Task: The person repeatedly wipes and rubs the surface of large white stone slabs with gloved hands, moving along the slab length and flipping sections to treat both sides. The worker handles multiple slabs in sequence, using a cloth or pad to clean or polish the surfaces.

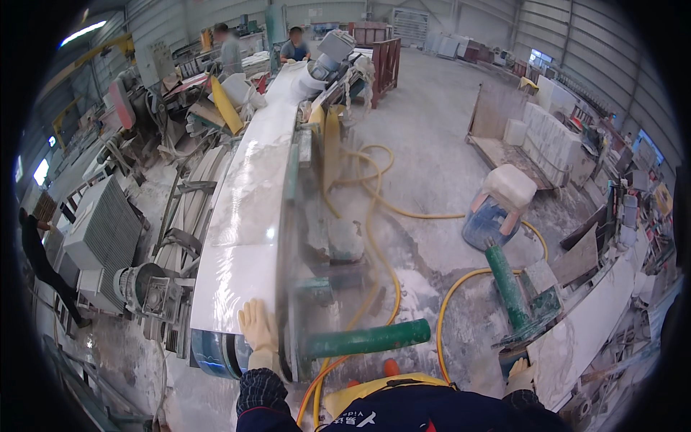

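My left hand [258, 325], in a pale yellow rubber glove, lies flat with its fingers stretched out on the near right corner of a white slab [236, 284]. The slab rests on a long machine bed, and a blue roller [210, 353] shows below its near edge. Farther along, the bed's white surface [252, 180] is wet and shiny. Low on the right, my gloved right hand [520, 370] is beside the near end of a long white slab [586, 338]. Its fingers are mostly hidden, so their grip is unclear.
Yellow hoses [439, 309] loop across the dusty floor. A green roller [371, 338] juts out right of the bed; a green post [507, 284] and a blue barrel [491, 219] stand farther right. Stacked slabs [104, 234] are left. A co-worker [295, 47] is at the far end.
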The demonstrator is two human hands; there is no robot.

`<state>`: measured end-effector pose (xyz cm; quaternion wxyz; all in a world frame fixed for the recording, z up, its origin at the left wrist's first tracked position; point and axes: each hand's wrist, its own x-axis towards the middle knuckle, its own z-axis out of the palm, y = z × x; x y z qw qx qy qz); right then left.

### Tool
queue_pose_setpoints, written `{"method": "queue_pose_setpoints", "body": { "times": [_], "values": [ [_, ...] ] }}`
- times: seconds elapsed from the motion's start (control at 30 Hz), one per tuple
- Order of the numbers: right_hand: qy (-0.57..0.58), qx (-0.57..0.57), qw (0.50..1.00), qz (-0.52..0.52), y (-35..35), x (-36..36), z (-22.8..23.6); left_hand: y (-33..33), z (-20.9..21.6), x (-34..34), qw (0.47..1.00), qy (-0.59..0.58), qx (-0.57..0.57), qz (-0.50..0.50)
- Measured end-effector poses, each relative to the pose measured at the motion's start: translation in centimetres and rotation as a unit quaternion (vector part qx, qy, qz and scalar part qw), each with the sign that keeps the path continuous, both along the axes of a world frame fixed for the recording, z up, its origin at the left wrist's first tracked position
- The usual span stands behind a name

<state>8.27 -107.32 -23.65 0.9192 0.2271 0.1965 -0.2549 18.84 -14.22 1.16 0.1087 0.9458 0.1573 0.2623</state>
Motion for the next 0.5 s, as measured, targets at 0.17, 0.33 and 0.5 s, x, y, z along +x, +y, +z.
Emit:
{"method": "queue_pose_setpoints", "body": {
  "times": [0.17, 0.33, 0.5],
  "values": [
    [0.080, 0.027, 0.991, 0.103, 6.3, 1.8, -1.5, -0.2, 0.2, -0.2, 1.000, -0.004, 0.006, -0.001],
    [0.203, -0.327, 0.808, 0.446, 20.4, 7.5, 2.1, -0.3, 0.3, -0.6, 1.000, -0.008, -0.002, 0.002],
    [0.217, -0.437, 0.753, 0.442, 31.3, 14.0, 11.3, -0.3, 0.0, -0.8, 1.000, -0.009, -0.001, 0.002]
  ]
}}
